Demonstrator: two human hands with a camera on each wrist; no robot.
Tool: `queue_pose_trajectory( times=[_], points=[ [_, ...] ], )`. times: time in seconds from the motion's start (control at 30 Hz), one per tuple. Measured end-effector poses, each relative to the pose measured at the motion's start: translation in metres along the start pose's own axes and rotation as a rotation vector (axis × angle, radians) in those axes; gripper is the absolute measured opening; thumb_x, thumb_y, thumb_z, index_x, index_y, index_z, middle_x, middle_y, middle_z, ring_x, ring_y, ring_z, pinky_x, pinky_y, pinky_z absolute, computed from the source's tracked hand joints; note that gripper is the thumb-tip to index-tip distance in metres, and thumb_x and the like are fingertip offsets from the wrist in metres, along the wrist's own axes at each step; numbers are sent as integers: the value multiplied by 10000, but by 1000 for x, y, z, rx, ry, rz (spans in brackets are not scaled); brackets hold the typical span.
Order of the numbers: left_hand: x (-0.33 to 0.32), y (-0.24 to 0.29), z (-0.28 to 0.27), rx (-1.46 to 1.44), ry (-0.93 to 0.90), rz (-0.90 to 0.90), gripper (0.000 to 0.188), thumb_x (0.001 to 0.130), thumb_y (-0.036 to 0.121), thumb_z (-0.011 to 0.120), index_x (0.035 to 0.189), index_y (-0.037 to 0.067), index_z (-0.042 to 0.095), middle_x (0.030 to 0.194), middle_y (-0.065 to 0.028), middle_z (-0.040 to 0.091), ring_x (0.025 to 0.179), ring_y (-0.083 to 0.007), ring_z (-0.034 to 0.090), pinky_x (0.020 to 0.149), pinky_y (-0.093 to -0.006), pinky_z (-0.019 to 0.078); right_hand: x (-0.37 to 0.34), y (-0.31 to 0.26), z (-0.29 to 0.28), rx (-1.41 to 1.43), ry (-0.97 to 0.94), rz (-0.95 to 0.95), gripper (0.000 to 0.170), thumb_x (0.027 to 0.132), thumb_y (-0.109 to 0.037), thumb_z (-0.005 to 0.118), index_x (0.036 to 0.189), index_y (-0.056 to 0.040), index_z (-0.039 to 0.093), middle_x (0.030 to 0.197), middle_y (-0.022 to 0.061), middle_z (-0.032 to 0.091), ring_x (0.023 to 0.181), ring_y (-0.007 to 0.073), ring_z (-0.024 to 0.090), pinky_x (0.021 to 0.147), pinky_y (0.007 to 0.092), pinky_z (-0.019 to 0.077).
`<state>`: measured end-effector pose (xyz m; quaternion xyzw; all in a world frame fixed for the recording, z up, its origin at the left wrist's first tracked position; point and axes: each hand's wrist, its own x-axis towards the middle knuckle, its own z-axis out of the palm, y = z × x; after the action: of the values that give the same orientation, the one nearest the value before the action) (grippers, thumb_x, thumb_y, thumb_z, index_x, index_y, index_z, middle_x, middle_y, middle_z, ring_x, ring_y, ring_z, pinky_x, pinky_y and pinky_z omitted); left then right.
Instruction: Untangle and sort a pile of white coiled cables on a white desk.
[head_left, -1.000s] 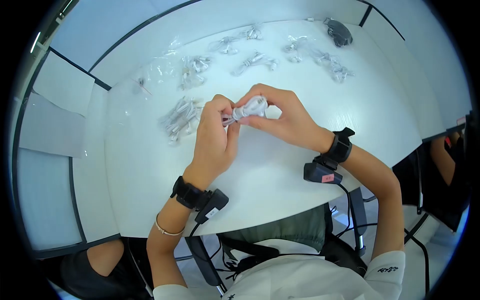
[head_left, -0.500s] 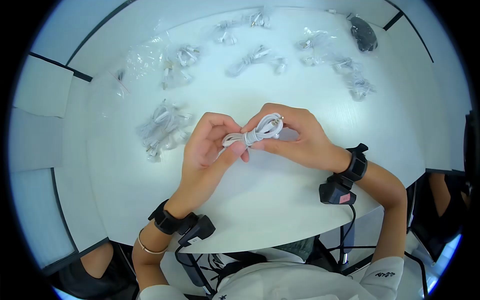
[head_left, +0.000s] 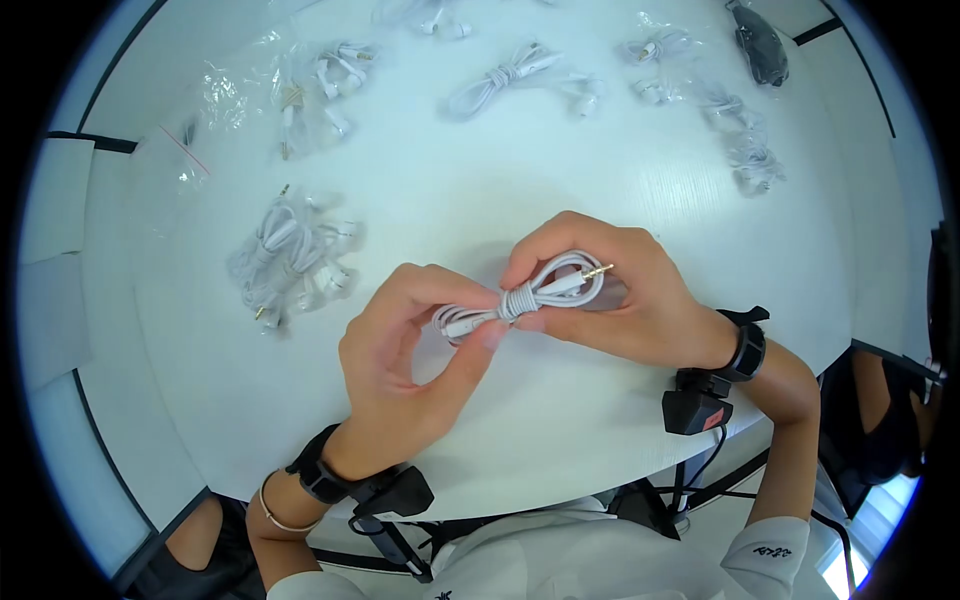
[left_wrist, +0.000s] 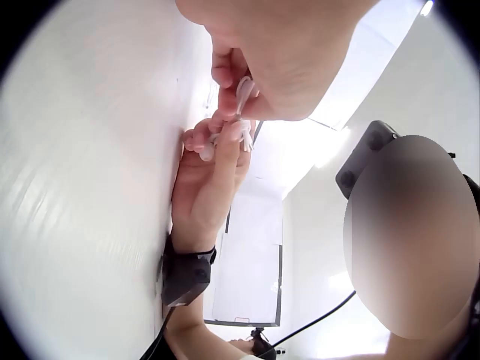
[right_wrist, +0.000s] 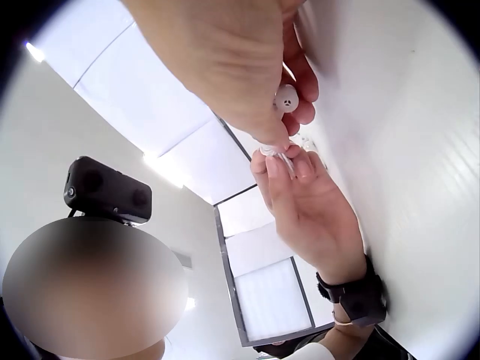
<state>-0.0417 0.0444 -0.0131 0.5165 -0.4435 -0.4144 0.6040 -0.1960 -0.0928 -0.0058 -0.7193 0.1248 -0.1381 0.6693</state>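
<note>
A coiled pair of white wired earphones [head_left: 518, 300] is held between both hands over the table, with the cord wrapped tightly round its middle. Its gold plug [head_left: 597, 271] points out to the right from the loops. My left hand [head_left: 395, 365] pinches the left part between thumb and fingertips, near the wrapped middle. On the other side, my right hand [head_left: 635, 300] grips the bundle with thumb below and index finger above. A white earbud [right_wrist: 286, 99] shows by the right fingers in the right wrist view.
On the white table [head_left: 560, 430], several bagged earphone bundles lie about: a pile [head_left: 290, 255] at left, one bundle [head_left: 515, 80] behind the hands, others [head_left: 745, 145] at right. A dark bagged item [head_left: 762, 45] sits at back right. Low partitions [head_left: 65, 215] border the table.
The head view has shifted, so the table items sit higher in it. Left fingers have loosened from round the bundle's end to a pinch near its middle; the plug now shows clearly.
</note>
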Motion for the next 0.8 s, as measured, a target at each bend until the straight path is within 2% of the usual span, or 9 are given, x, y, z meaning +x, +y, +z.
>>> queue_pose_trajectory(
  times=[0.2, 0.27, 0.33, 0.43, 0.53, 0.63, 0.8],
  points=[
    [0, 0, 1, -54, -1, -63, 273, 777, -113, 629, 1030, -34, 564, 984, -83, 581, 886, -131, 569, 780, -258, 454, 0, -4, -2, 6, 16, 10, 240, 786, 34, 639, 1016, -24, 597, 944, 49, 633, 843, 123, 598, 727, 249, 489],
    [-1, 0, 1, -86, -6, -37, 277, 773, -109, 641, 1029, -37, 563, 982, -85, 580, 860, -126, 574, 749, -254, 464, 0, -3, -1, 29, 21, -14, 240, 785, 30, 643, 1016, -20, 604, 943, 52, 638, 844, 131, 604, 729, 250, 489],
    [-2, -1, 5, -86, 72, -30, 277, 773, -110, 639, 1031, -36, 567, 973, -89, 590, 812, -122, 584, 721, -248, 463, 0, -3, -2, 12, 10, -14, 238, 784, 27, 643, 1014, -18, 604, 942, 54, 639, 842, 132, 605, 728, 249, 488],
    [-1, 0, 1, -54, -8, -10, 278, 773, -110, 639, 1032, -35, 573, 957, -94, 604, 753, -120, 591, 688, -239, 455, 0, -1, -1, 19, 20, -44, 241, 785, 26, 642, 1018, -21, 602, 934, 55, 638, 834, 131, 603, 723, 247, 487],
    [-1, -1, 1, -21, 3, 24, 278, 773, -111, 637, 1032, -31, 578, 946, -97, 613, 724, -119, 594, 660, -232, 447, 0, -1, 1, 24, 28, -19, 250, 785, 16, 645, 1026, -30, 593, 924, 52, 637, 822, 127, 602, 708, 244, 484],
    [0, -1, 2, -63, 8, 5, 264, 775, -112, 633, 1020, -32, 580, 943, -95, 608, 722, -122, 594, 654, -236, 451, -1, -2, 0, 0, 11, 12, 285, 774, 39, 675, 1036, -20, 579, 952, 62, 630, 881, 115, 607, 755, 243, 481],
    [0, -1, 1, -64, -14, 0, 251, 789, -103, 623, 1021, -35, 554, 950, -94, 586, 736, -126, 595, 669, -242, 459, -2, -5, 0, -12, 9, 40, 286, 771, 41, 679, 1026, -24, 569, 964, 59, 620, 873, 109, 601, 750, 243, 478]
  ],
)
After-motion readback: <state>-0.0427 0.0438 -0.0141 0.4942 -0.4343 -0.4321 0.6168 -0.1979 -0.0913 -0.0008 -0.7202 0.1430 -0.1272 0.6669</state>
